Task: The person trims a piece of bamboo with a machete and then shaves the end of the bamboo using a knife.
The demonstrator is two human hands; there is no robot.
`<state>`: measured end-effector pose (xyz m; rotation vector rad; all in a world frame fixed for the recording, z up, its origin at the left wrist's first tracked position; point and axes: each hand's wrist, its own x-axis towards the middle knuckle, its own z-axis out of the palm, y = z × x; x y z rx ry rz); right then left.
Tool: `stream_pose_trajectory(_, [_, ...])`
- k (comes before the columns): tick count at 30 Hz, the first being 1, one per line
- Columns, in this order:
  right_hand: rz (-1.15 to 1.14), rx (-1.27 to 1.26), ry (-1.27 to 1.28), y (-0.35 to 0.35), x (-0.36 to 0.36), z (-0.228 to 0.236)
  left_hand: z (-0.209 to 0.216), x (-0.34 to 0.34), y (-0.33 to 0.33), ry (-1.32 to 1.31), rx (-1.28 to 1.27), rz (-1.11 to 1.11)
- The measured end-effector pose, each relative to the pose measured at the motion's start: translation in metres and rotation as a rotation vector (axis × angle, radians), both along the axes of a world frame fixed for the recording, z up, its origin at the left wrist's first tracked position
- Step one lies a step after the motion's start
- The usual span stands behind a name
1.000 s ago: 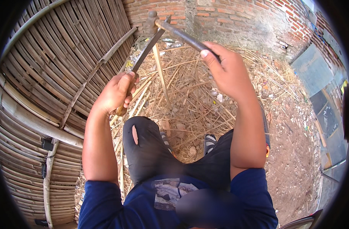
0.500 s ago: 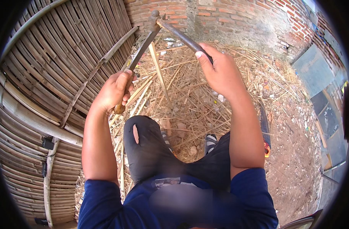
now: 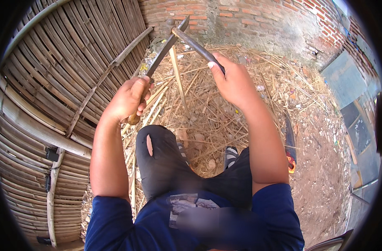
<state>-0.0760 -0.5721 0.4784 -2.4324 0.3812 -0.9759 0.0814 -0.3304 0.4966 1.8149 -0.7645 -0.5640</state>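
My left hand [image 3: 131, 97] is closed round the wooden handle of a machete [image 3: 162, 53], whose dark blade slants up and away to the right. My right hand [image 3: 233, 81] grips a hammer [image 3: 199, 49] by its dark handle. The hammer's head is at the blade's far part, partly hidden behind it; whether they touch I cannot tell. Below the blade a pale split bamboo strip [image 3: 177, 79] stands at a slant, its top end close to the blade's edge.
Bamboo strips and shavings [image 3: 212, 100] litter the ground round my feet. A handsaw [image 3: 289, 138] with an orange and black handle lies right of my right forearm. A bamboo-slat wall [image 3: 69, 67] stands at left, a brick wall [image 3: 258, 21] ahead, grey sheets [image 3: 345, 79] at right.
The hammer's head has come down slightly, and my right hand has shifted a little left. More of the machete's tip now shows beyond the hammer. My left hand keeps its grip, moved slightly right.
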Motion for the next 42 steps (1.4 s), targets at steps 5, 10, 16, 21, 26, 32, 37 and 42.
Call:
stream_pose_trajectory(5, [0.05, 0.102, -0.114, 0.007, -0.009, 0.012, -0.004, -0.001, 0.001, -0.014, -0.004, 0.03])
stream_pose_trajectory(10, [0.097, 0.112, -0.437, 0.015, -0.022, 0.028, -0.004, -0.001, 0.003, -0.008, 0.004, 0.02])
stream_pose_trajectory(16, [-0.05, 0.089, 0.063, -0.003, -0.021, 0.021, -0.006, 0.006, 0.0, -0.046, 0.0, 0.034])
stream_pose_trajectory(21, [-0.063, -0.085, 0.157, -0.011, -0.013, 0.002, -0.003, 0.009, 0.006, -0.03, 0.013, 0.064])
stream_pose_trajectory(26, [0.022, 0.139, 0.076, 0.002, -0.019, 0.016, -0.009, 0.011, 0.012, -0.015, -0.002, 0.07])
stream_pose_trajectory(32, [0.132, 0.098, -0.437, 0.008, -0.038, 0.043, -0.012, 0.012, 0.012, 0.005, -0.011, 0.063])
stream_pose_trajectory(37, [0.052, 0.059, -0.25, 0.011, -0.015, 0.024, -0.009, 0.006, 0.009, 0.016, -0.004, 0.053])
stream_pose_trajectory(42, [-0.065, 0.035, 0.012, 0.012, -0.008, 0.02, -0.009, 0.01, 0.009, -0.015, 0.024, 0.083])
